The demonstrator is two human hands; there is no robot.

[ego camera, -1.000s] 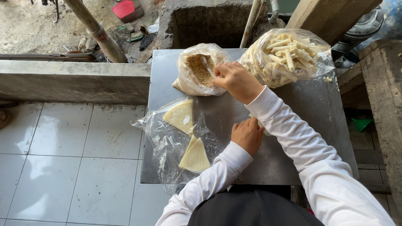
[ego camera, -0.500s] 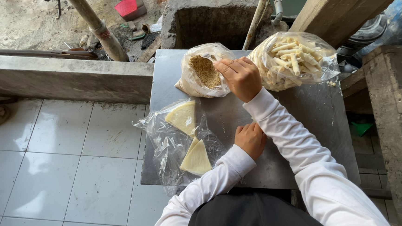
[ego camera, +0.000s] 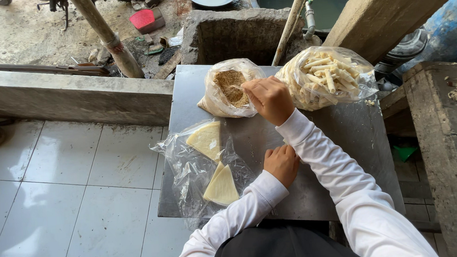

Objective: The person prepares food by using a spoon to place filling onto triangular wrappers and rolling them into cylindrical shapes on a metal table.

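Gripping the crumb bag (ego camera: 230, 88), right hand (ego camera: 270, 98); left hand (ego camera: 282, 163) fisted on steel table (ego camera: 345, 137), tiled floor (ego camera: 68, 191) beside.

Soft, even daylight fills the scene, brightest on the dirt ground beyond the right hand (ego camera: 270, 98) and on the white sleeves, which look nearly washed out. Mild glare sits on the clear plastic bag (ego camera: 189, 173) just left of the left hand (ego camera: 282, 165), and shadows under both hands are faint. Focus is sharp; the edges bend slightly, probably from a wide lens.
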